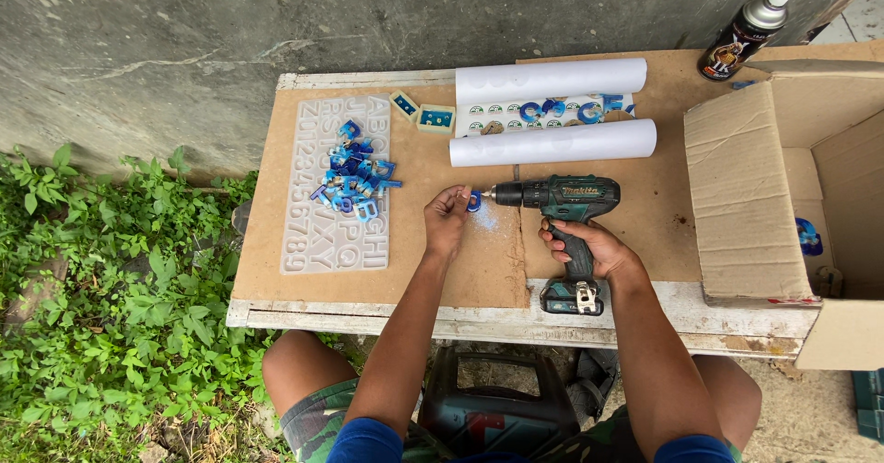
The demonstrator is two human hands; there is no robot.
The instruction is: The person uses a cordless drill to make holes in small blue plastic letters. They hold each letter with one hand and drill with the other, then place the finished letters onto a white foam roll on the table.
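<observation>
My right hand (587, 247) grips the handle of a teal cordless drill (564, 207), which lies level with its bit pointing left. My left hand (447, 217) pinches a small blue resin letter (473, 202) right at the drill's tip, just above the brown board (442, 279). A pale dusting lies on the board under the letter.
A translucent letter mould (313, 233) lies at the left with a pile of blue letters (354, 173) on it. Behind are a partly rolled white sheet (551, 142) with more blue letters, two small square moulds (435, 118), a spray can (742, 34) and an open cardboard box (746, 196) at right.
</observation>
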